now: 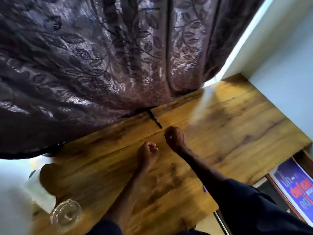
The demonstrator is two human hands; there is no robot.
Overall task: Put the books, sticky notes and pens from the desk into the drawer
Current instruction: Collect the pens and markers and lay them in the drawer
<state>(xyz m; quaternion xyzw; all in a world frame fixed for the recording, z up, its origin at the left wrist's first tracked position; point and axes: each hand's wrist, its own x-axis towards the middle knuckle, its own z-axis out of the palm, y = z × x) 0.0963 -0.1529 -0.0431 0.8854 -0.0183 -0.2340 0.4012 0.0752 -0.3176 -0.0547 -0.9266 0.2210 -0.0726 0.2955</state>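
A black pen (pixel 155 119) lies on the wooden desk (pixel 237 126), near its far edge, just where the patterned purple curtain (pixel 101 56) hangs down to the surface. Its long axis runs from the curtain's hem toward the person, slanting a little to the right, with the near tip pointing almost at the right hand (pixel 174 139). That hand is the nearer of the two: it sits just short of the pen's near tip, apart from it, with fingers curled into a loose fist and nothing visible in its grip. The left hand (pixel 148 154) rests lower and to the left, also curled closed, and appears to hold nothing; it is further from the pen.

Judging by this layout, the pen is the next thing to fetch, and a short forward reach by the right hand would meet it end-on.

To the lower right, below the desk's edge, the open drawer (pixel 303 160) shows a book with a blue cover and red lettering (pixel 294 189) already inside. A clear glass dish (pixel 66 214) stands at the desk's near left corner. No sticky notes can be made out.
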